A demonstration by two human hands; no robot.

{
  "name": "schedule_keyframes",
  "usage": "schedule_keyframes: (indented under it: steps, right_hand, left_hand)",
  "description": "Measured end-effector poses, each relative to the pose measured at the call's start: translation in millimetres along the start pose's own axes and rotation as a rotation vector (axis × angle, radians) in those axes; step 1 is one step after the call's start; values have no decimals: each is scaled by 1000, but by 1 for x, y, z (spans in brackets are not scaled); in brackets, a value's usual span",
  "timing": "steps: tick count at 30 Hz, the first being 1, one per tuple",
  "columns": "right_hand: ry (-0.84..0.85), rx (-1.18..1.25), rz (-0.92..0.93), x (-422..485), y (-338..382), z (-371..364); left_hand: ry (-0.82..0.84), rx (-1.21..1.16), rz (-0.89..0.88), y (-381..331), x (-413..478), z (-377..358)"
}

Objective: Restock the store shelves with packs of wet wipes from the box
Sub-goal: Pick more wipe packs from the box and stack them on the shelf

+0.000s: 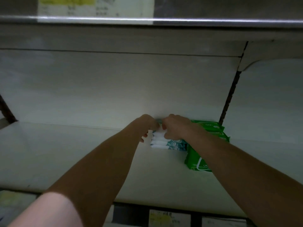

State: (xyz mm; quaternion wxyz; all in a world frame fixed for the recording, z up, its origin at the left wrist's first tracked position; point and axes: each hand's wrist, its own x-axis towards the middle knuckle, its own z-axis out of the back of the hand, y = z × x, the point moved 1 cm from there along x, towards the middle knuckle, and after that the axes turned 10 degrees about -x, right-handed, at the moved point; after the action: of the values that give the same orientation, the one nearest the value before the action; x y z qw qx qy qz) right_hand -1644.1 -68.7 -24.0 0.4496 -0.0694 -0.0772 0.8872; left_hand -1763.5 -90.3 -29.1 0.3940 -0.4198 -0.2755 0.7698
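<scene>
We reach both arms deep over the shelf (pixel 73 153), towards its back edge, right of the middle. Our left hand (pixel 148 128) curls round the left end of a small stack of teal packs (pixel 170 143), and our right hand (pixel 175 129) grips the same stack from above; the two hands are close together, nearly touching. The stack lies on the shelf by the back wall (pixel 114 89). Just beside it on the right are the green packs (pixel 211 128), piled in the back right corner by the dark upright (pixel 229 99), one more lying nearer the front under our right forearm. Blurred labels (pixel 168 218) line the front edge
</scene>
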Motion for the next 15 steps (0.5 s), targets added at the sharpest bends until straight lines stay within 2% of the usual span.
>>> schedule_keyframes:
  steps: [8, 15]
  right_hand:
    - [-41, -10, 120, 13, 61, 28]
    - [-117, -33, 329, 24, 139, 57]
  left_hand:
    - [-170, -69, 14, 34, -29, 65]
    - [-410, -34, 122, 78, -73, 123]
